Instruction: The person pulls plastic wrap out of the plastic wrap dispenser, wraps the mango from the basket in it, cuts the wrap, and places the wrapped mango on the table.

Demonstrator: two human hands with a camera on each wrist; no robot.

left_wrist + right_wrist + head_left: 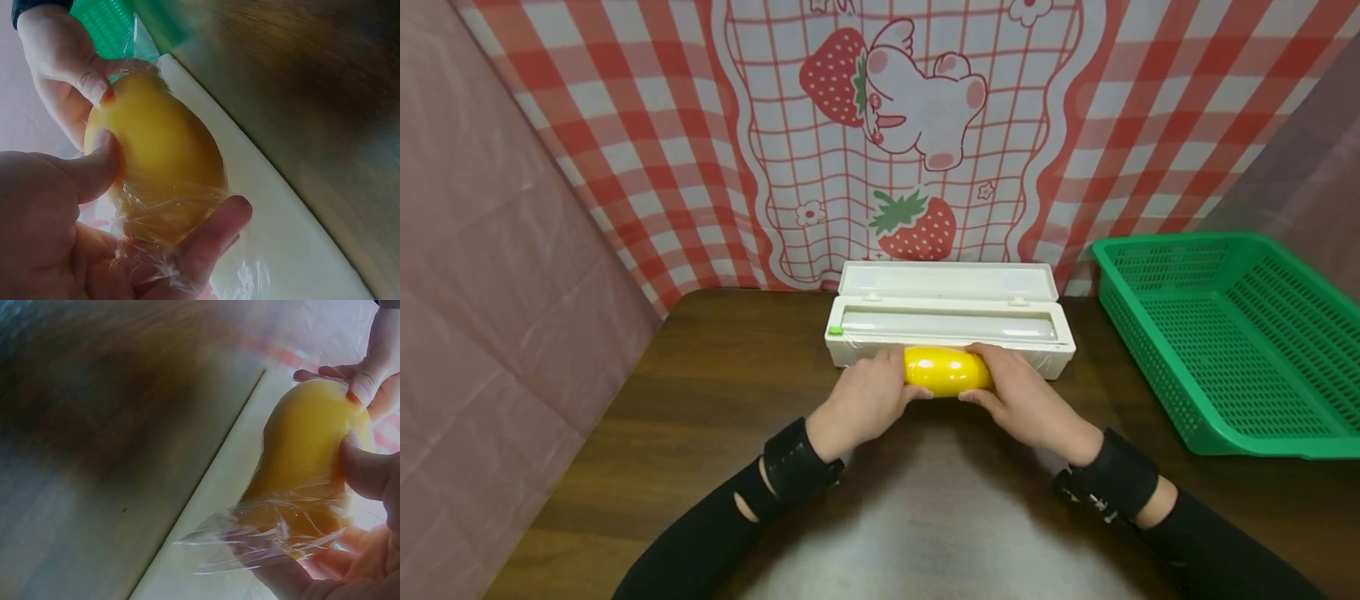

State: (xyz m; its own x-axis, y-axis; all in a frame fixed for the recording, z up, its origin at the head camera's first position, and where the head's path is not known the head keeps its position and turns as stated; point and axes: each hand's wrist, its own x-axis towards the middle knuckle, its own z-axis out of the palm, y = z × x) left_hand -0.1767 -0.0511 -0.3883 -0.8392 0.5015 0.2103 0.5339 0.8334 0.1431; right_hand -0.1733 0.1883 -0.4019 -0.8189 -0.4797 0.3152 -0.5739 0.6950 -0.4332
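Note:
A smooth, glossy yellow fruit (946, 372), its exact kind unclear, is held between both hands in front of a white cling film dispenser (951, 342). My left hand (868, 396) grips its left end, thumb on the near side. At the other end, my right hand (1026, 404) grips it the same way. Clear cling film (275, 528) covers the fruit and bunches in loose folds at the ends, as both wrist views show. The dispenser's lid (947, 282) stands raised, with a film roll (947, 323) inside and a green slider (836, 331) at its left.
To the right stands a green perforated plastic basket (1157, 392). A red-and-white checked cloth (647, 125) with strawberry prints hangs behind the dark wooden table (692, 408). Pink fabric (497, 292) borders the left side.

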